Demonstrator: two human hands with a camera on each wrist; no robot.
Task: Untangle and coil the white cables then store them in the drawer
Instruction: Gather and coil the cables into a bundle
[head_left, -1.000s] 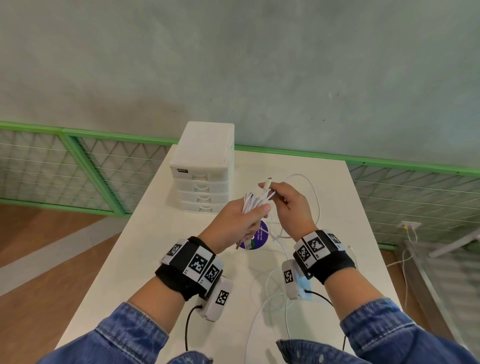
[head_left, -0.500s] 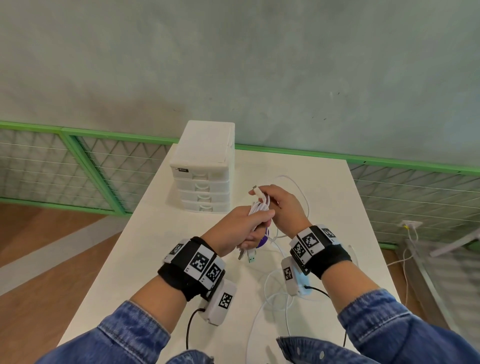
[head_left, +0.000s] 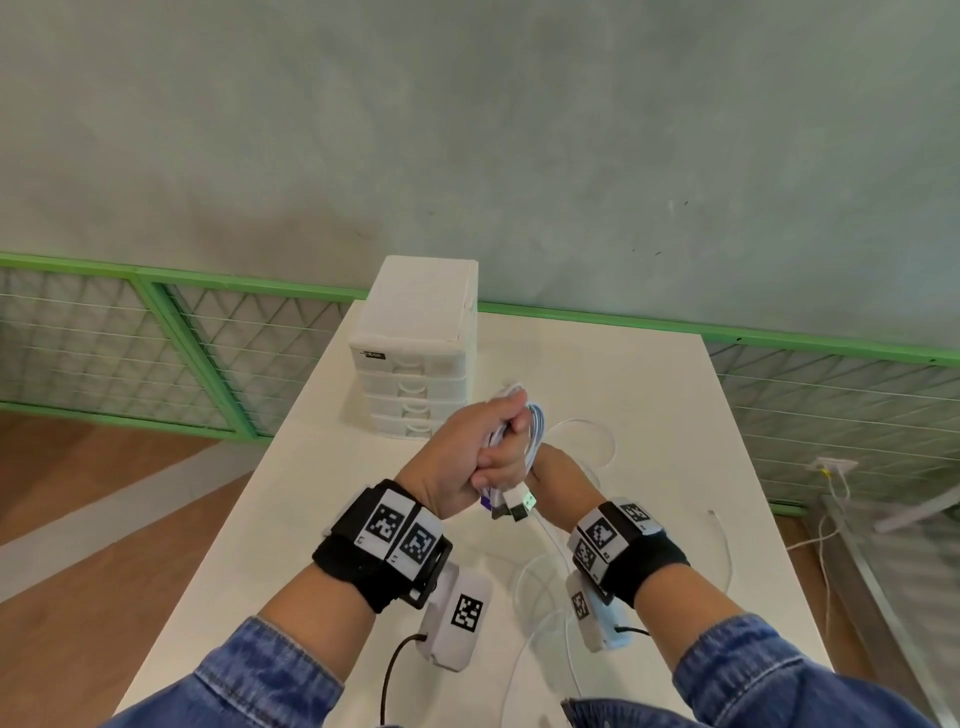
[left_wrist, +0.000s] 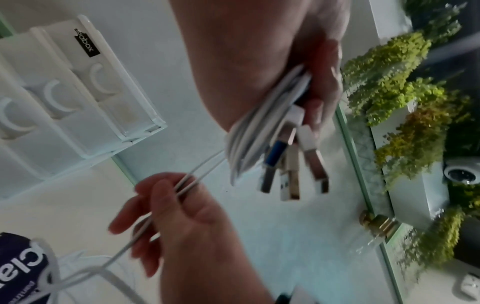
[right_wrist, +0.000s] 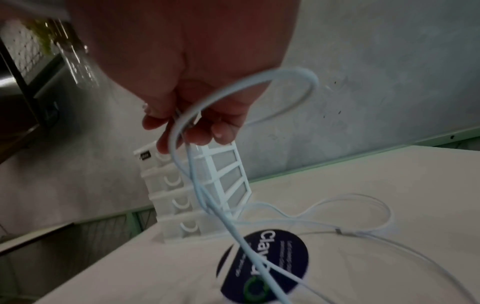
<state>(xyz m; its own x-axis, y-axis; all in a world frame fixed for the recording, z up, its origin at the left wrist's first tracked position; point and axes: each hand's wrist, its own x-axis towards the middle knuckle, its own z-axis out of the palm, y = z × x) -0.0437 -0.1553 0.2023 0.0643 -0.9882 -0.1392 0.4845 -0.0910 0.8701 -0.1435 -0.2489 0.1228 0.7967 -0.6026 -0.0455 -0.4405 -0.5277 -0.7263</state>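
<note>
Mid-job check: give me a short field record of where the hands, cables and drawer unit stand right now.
left hand: grips a folded bundle of white cables, USB plugs hanging out below
right hand: pinches loose white cable strands running from the bundle
loose cable on table: several loops, uncoiled
white plastic four-drawer unit: all drawers closed
round dark purple sticker: flat on white table, cable crossing it

Right hand (head_left: 558, 480) mostly hidden behind left hand (head_left: 462, 457); sticker (left_wrist: 20, 267) lettering cut off (blurred too).
</note>
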